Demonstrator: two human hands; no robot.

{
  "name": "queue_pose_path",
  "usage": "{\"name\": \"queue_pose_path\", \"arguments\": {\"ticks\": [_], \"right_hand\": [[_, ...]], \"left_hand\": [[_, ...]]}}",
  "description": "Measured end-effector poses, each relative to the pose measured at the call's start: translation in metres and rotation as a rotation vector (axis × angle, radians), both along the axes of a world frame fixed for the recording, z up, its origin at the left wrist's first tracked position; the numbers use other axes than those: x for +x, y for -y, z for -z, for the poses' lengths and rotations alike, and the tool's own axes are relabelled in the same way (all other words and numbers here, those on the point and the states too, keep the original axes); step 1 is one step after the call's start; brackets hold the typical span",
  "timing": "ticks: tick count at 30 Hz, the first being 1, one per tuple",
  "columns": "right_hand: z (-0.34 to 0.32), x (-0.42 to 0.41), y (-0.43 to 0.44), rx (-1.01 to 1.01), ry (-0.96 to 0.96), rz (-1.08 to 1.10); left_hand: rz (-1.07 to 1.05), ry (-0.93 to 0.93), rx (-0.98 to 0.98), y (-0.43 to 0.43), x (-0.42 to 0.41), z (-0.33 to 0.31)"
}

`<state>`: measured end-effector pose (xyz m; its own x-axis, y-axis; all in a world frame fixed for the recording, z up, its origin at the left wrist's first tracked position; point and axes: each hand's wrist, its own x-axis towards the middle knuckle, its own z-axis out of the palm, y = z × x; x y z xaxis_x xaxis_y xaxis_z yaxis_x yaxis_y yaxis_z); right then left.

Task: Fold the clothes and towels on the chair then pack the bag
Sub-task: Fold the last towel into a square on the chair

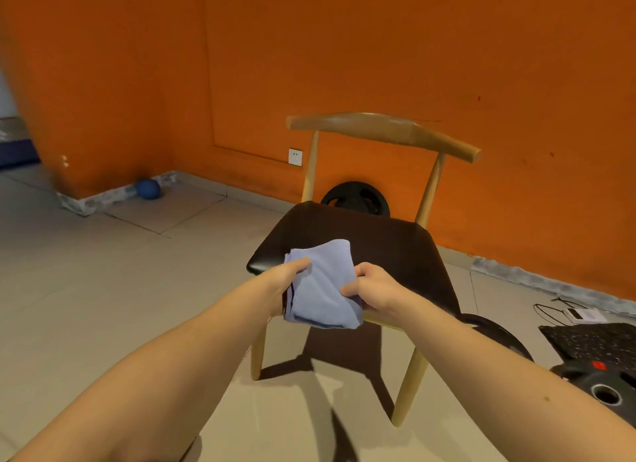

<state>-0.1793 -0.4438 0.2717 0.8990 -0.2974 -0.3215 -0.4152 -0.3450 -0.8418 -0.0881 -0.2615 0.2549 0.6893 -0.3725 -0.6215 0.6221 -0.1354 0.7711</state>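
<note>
Facing orange wall [344,48], tiled floor [103,272] underfoot. Seeing wooden chair [385,244] dead centre: dark seat, curved backrest. Noting 1 weight plate [356,200] against the wall behind the chair, a second plate [602,386] lower right, just beside a speckled black mat [592,341]. No bag in view.

Holding blue towel [325,289] at the seat's front edge, bunched into a rough multi-layer pad, lower end hanging past the seat front. Cannot tell whether resting on the seat or just above it. Spotting a dark strip at the towel's left edge; cannot tell if trim or a 2nd item.

Left grip [290,272]: thumb on top, fingers tucked under the left edge, pinching cloth. Right grip [373,287]: fingers curled tight on the right edge, thumb pressing the top layer. Nothing else held in either.

Handling, as judgement: expecting soft, light, limp terry. No stiffness, so bound to sag wherever unsupported. Grippy, not fragile. Best taken at 2 corners or along a folded edge, pinching all layers together to stop inner layers sliding out. Better flattened on the seat than folded mid-air.

Smallest: blue ball [148,188] at the wall base, white socket [295,157] left of the chair back.
</note>
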Motion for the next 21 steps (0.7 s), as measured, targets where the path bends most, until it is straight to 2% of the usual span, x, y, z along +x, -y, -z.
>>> {"name": "queue_pose_path", "arguments": {"ticks": [2,5,10,12,16,21], "right_hand": [[0.0,-0.006,-0.012,0.011,0.004,-0.06],[0.001,-0.011,-0.038,-0.053,0.032,-0.103],[-0.005,-0.025,-0.101,-0.295,0.081,-0.256],[-0.004,-0.03,-0.131,-0.376,0.136,-0.34],[-0.005,-0.04,-0.193,-0.485,0.254,-0.459],[0.0,-0.044,-0.266,-0.497,0.43,-0.752]], "left_hand": [[-0.038,0.111,0.076,-0.019,-0.01,0.003],[-0.118,0.386,0.178,-0.049,-0.03,0.005],[-0.138,0.654,0.355,-0.113,-0.073,0.004],[-0.169,0.65,0.419,-0.144,-0.089,0.007],[-0.285,0.572,0.371,-0.205,-0.129,0.001],[-0.45,0.54,0.403,-0.279,-0.163,-0.008]]}}
